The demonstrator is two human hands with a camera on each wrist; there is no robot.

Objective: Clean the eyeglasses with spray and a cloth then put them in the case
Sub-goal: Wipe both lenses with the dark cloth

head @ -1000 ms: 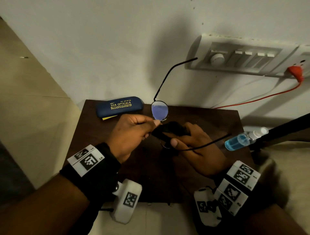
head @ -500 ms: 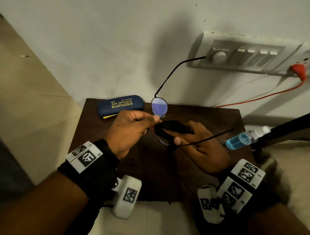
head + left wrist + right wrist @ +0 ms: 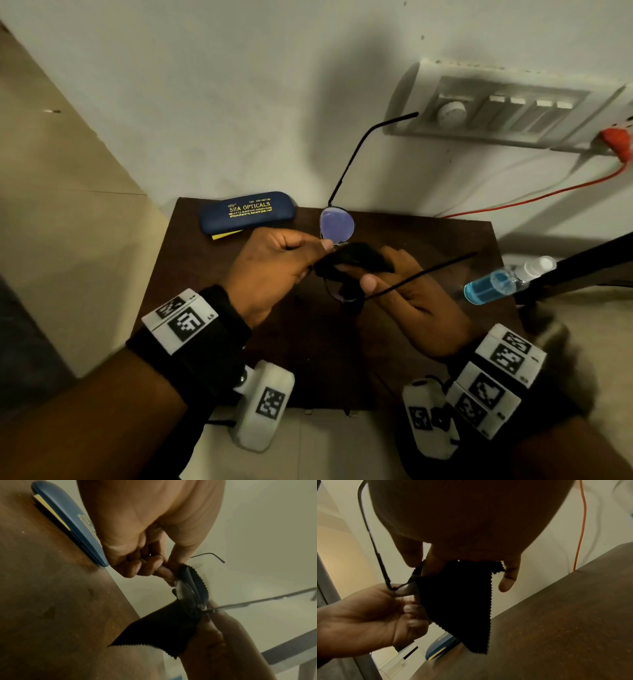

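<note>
- One blue case (image 3: 247,212) lies closed on the dark brown surface (image 3: 191,274), beyond the left hand (image 3: 274,270).
- Left fingers (image 3: 159,566) pinch the one pair of eyeglasses (image 3: 337,226) at the frame.
- Right hand (image 3: 407,291) fingers grip one black cloth (image 3: 457,601) around a lens.
- One spray bottle (image 3: 503,281) lies right of them.
- White wall, switch panel (image 3: 507,109) behind.

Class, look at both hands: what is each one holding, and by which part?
Left hand pinches the thin black-framed eyeglasses at the bridge. Right hand grips the black zigzag-edged cloth, folded over one lens.

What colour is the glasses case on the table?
Dark blue with yellow lettering; the glasses case shows best in the head view.
</note>
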